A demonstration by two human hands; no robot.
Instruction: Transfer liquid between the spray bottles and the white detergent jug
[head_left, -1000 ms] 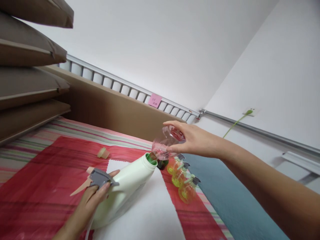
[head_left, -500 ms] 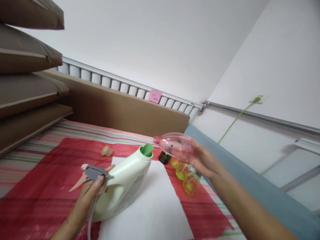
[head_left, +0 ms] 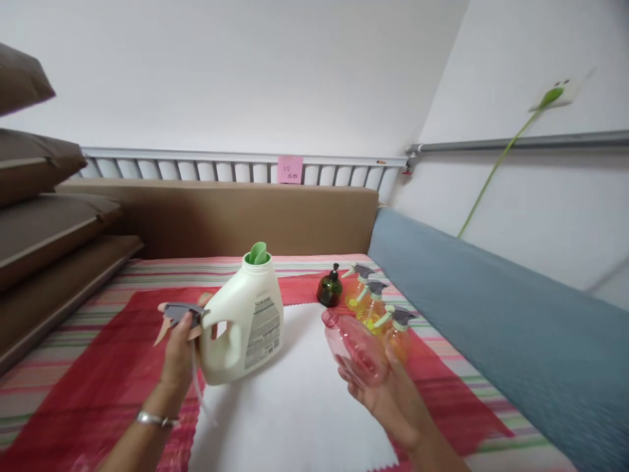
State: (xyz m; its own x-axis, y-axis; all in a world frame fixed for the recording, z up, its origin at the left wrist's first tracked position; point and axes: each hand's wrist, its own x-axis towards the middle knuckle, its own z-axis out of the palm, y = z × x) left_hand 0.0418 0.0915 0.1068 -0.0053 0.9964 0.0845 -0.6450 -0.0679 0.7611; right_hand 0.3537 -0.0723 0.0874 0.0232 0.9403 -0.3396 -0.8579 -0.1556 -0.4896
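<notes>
My left hand is closed on a grey and pink spray trigger head with a thin tube hanging from it, right beside the handle of a white detergent jug. The jug stands upright on a white cloth, its green spout open. My right hand is closed under an empty, capless pink clear bottle, held tilted over the cloth with its open neck toward the jug.
Three yellow spray bottles and a small dark green pump bottle stand behind on a red striped cover. Brown cushions are stacked at the left, a brown headboard at the back, a blue pad along the right.
The jug went from lying tilted to standing upright. My right hand brought the pink bottle away from the jug's spout and lowered it over the cloth. The view levelled out.
</notes>
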